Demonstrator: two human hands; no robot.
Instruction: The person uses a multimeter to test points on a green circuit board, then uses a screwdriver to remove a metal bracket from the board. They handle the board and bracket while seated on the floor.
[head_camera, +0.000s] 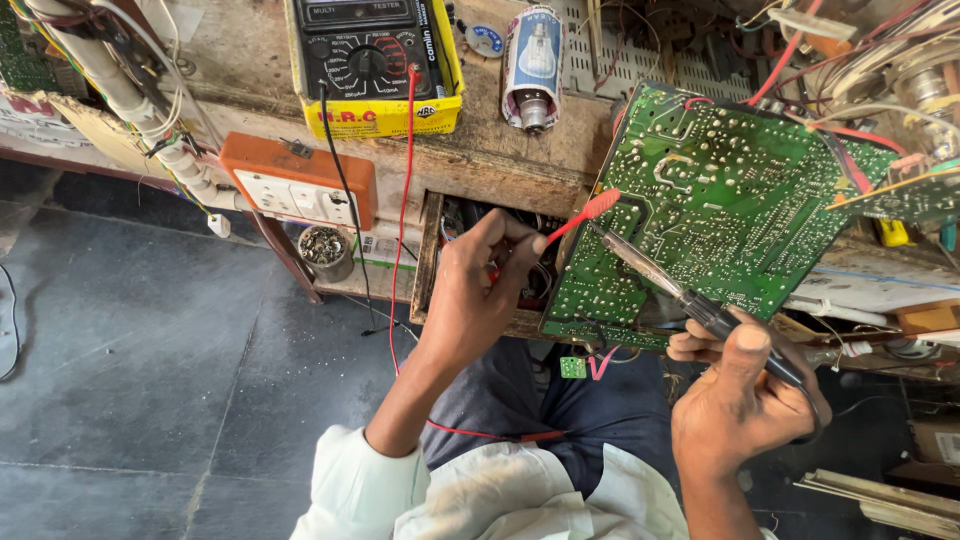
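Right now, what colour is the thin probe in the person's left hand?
Red; the thin plastic probe pinched in the left hand shows best in the head view.

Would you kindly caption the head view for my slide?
Left hand holds red probe, right hand a soldering iron, over green circuit board.

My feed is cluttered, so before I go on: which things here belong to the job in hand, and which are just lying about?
In use: left hand holding red probe; right hand holding soldering iron; green circuit board; multimeter with its red lead.

Lying about: bulb box; orange socket box; small tin; white pipe.
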